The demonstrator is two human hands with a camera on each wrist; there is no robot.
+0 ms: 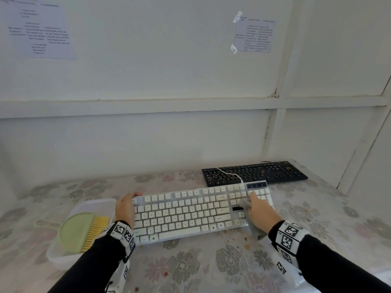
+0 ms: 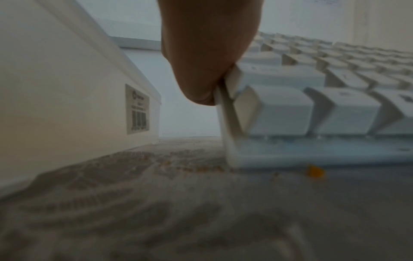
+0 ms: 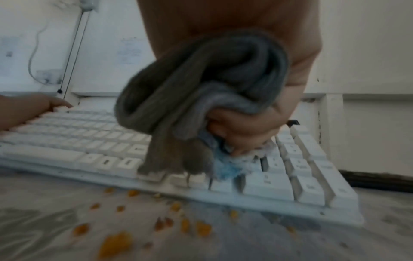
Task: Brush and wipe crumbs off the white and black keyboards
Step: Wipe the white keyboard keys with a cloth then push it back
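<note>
The white keyboard [image 1: 186,212] lies across the middle of the flowered table. My left hand [image 1: 128,203] holds its left end, fingers over the far corner and thumb [image 2: 205,61] against the side edge. My right hand [image 1: 257,206] grips a bunched grey cloth [image 3: 201,84] and presses it onto the keys by the number pad. Cloth [image 1: 255,230] hangs over the keyboard's front edge. The black keyboard [image 1: 264,172] lies behind to the right, with orange crumbs among its keys. Orange crumbs [image 3: 116,242] dot the tablecloth in front of the white keyboard.
A green brush with yellow bristles [image 1: 81,230] rests in a translucent white container [image 1: 95,203] just left of my left hand. The white keyboard's cable [image 1: 229,173] runs over the black keyboard. A white wall closes the table at the back and right.
</note>
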